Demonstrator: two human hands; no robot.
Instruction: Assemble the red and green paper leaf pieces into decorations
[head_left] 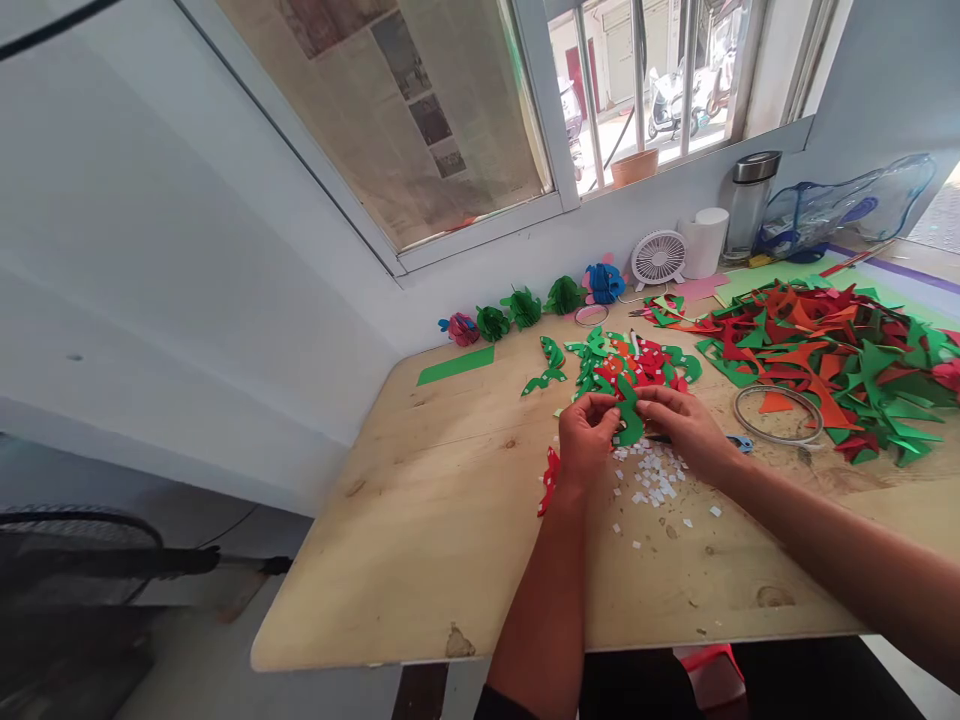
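My left hand [587, 438] pinches a curved green paper cutout [630, 425] above the middle of the table. From the other side, the closed fingertips of my right hand [688, 430] meet the cutout's right edge. Just below both hands lie loose small white squares [656, 478] of what looks like backing paper. Beyond the fingers is a heap of red, green and orange cutouts [652, 362], many with small white squares on them. A red cutout [550, 482] lies left of my left wrist. Blue handles, apparently scissors [741, 443], stick out beside my right hand.
A big pile of paper scraps [825, 350] covers the table's right side, with a tape roll [778, 414] before it. Along the wall stand folded paper figures [523, 306], a small fan [658, 258], a white cylinder [705, 243] and a bottle [750, 205]. A green strip [456, 366] lies far left.
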